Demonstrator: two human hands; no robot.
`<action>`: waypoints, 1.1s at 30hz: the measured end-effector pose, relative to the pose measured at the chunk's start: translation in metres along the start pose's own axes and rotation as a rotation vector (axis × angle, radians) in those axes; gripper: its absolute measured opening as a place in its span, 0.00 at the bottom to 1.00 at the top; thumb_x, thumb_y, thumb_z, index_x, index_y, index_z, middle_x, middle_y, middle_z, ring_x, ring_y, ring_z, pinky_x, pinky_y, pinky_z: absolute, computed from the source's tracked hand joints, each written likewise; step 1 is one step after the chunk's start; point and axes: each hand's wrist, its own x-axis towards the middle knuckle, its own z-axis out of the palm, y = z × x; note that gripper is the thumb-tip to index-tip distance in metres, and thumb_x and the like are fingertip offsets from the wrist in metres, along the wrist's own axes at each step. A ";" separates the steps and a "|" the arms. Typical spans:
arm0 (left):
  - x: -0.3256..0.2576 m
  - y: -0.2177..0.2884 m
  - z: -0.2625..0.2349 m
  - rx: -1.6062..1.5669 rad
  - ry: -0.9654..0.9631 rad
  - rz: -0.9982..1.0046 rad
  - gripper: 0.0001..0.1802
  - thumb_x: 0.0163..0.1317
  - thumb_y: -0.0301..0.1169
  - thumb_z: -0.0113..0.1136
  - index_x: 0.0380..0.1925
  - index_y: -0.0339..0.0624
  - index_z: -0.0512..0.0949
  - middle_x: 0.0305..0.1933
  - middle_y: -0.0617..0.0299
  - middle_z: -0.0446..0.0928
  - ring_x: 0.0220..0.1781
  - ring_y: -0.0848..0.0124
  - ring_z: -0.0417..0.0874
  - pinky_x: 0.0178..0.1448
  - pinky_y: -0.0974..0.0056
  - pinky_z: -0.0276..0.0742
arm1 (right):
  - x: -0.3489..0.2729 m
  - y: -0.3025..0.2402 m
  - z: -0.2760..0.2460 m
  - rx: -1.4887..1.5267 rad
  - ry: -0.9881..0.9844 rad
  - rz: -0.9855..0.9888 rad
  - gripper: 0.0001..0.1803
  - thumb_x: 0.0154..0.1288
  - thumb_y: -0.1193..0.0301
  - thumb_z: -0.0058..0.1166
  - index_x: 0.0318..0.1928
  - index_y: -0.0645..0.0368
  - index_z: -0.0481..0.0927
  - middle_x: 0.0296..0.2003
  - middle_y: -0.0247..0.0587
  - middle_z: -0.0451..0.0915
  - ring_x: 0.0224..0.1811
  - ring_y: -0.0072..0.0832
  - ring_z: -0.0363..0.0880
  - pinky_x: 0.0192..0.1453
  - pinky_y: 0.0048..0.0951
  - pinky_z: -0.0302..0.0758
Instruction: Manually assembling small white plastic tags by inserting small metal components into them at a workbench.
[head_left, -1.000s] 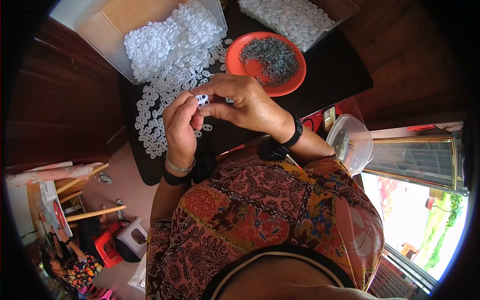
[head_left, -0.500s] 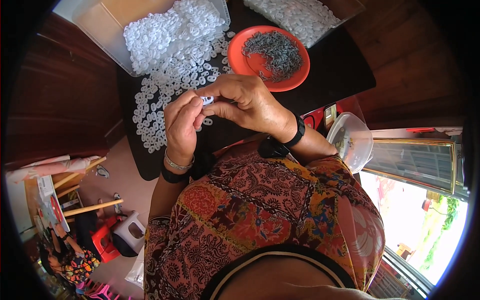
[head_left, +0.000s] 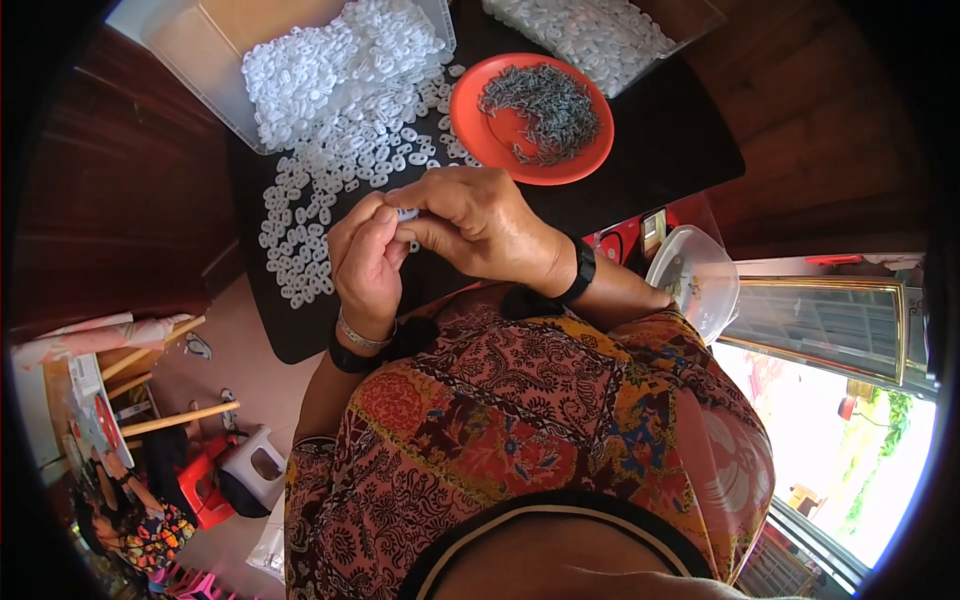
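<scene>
My left hand (head_left: 365, 260) and my right hand (head_left: 475, 225) meet above the near edge of a black table (head_left: 650, 165), fingertips pinched together on one small white plastic piece (head_left: 407, 214). Most of that piece is hidden by my fingers. Beyond my hands a heap of the same white plastic pieces (head_left: 345, 120) spills from a clear bin onto the table. An orange plate (head_left: 490, 135) holding a pile of small grey metal parts (head_left: 545, 110) sits just past my right hand.
A clear bin (head_left: 190, 50) stands at the far left, and a second bin of white pieces (head_left: 590, 35) at the far right. A clear plastic bowl (head_left: 695, 280) rests by my right elbow. Stools and wooden sticks lie on the floor at lower left.
My hands have stayed together on the white piece, with the fingers shifting slightly around it. The view has drifted a little.
</scene>
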 end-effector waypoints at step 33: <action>0.003 -0.001 -0.011 0.041 -0.082 -0.044 0.18 0.66 0.34 0.46 0.16 0.41 0.64 0.16 0.73 0.54 0.17 0.83 0.51 0.21 0.71 0.44 | -0.003 0.005 0.000 0.293 -0.064 0.194 0.14 0.53 0.78 0.65 0.42 0.64 0.80 0.35 0.40 0.83 0.37 0.25 0.83 0.41 0.23 0.78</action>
